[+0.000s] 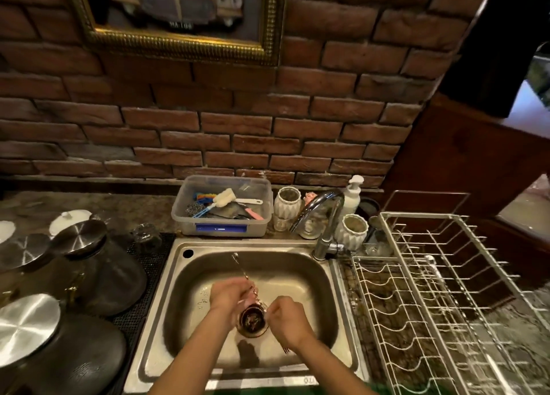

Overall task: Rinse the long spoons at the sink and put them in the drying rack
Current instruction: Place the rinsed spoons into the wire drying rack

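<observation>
risk first: long spoons (pixel 242 271) are wet and thin, bunched in my left hand (pixel 227 298) right over the open drain (pixel 253 321), so if the grip slackens while i rub them one could slide down into the drain basket or clatter into the sink (pixel 190 278). second risk is the carry: drying rack (pixel 422 290) sits to the right past the sink rim, and long handles sticking out could catch the faucet (pixel 323 213) or drip over the surface. position now: handles run up and away from my left fingers toward the back of the sink, tip near the back wall; bowl ends are hidden low between both hands. left fingers are closed around the stems. right hand (pixel 287 320) is curled just beside the lower ends, near the drain, but i cannot tell whether it actually grips anything. count of spoons is unclear, too blurred. rack looks unloaded where i can see it.
</observation>
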`<state>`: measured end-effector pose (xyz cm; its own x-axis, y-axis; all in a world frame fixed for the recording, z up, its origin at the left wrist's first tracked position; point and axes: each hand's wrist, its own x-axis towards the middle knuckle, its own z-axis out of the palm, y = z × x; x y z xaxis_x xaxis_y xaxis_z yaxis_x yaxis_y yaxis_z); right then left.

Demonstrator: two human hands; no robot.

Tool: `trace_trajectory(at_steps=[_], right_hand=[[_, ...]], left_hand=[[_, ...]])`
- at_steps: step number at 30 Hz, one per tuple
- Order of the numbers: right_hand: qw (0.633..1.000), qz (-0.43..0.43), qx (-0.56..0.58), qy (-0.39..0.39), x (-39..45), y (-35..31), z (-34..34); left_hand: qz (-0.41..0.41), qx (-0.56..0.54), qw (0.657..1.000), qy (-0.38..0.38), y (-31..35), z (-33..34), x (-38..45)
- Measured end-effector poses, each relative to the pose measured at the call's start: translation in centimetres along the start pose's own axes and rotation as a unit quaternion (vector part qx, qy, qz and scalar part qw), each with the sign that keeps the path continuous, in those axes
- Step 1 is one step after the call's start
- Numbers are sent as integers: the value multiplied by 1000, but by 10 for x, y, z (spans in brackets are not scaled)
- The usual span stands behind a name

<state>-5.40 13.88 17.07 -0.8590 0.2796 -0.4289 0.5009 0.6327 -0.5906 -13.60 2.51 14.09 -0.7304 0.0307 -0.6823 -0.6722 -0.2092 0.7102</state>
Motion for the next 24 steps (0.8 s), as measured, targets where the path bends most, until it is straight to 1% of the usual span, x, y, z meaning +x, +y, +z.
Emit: trace_trajectory(at_steps=[4, 8, 13, 16, 21, 24], right_hand=[[998, -28, 57, -11, -19, -19, -38], [994, -56, 91, -18, -36, -38, -78], [988, -101, 102, -50, -60, -52, -129], [986, -121, 106, -47, -74, -52, -164], [976, -126, 156, -82, -94, -38, -228], [975, -124, 170, -72, -102, -17, -259]], left_hand=[[33, 37, 998, -24, 37, 9, -31], [42, 55, 995, -67, 73, 23, -66], [98, 68, 989, -93, 110, 53, -105], [115, 89, 983, -109, 123, 80, -125], [120, 127, 972, -158, 131, 136, -154], [120, 135, 967, -178, 125, 175, -168]])
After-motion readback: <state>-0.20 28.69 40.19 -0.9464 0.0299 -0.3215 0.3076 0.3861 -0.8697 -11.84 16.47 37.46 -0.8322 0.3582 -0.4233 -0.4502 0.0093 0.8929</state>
